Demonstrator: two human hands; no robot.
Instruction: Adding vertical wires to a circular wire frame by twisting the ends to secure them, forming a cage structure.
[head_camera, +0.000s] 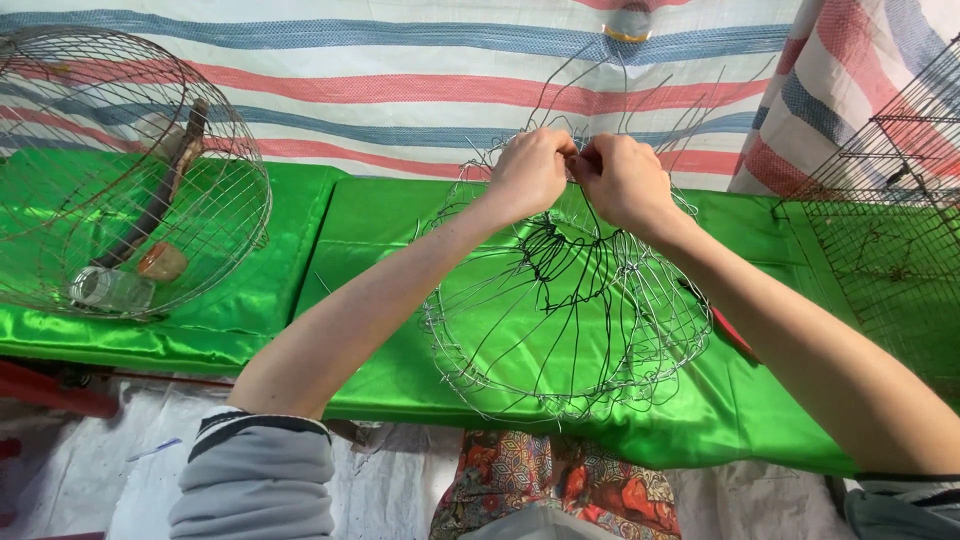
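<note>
**Wire frame part-woven, both hands pinching at the far rim**

We judge the wire basket frame (565, 320) roughly half built. The round hoop and the dark ribs fanning from its centre are in place, and silver weave runs around the near and side edges. The far edge looks unfinished: loose wire ends (640, 100) stick up past our hands, untrimmed and not tucked in. How tight the existing weave is, we cannot tell.

Our left hand (528, 172) and right hand (622, 180) are closed and touching each other at the far rim of the frame, fingertips pinched on thin wire there. Which strand exactly is hidden by the fingers.

The frame sits tilted on the green satin cloth (380, 230), centre of the scene, directly below and near our forearms. A finished round wire cage (120, 170) stands well apart at far left, with a small glass jar (108, 288) inside. Square mesh cages (890, 210) sit at the right edge.
</note>
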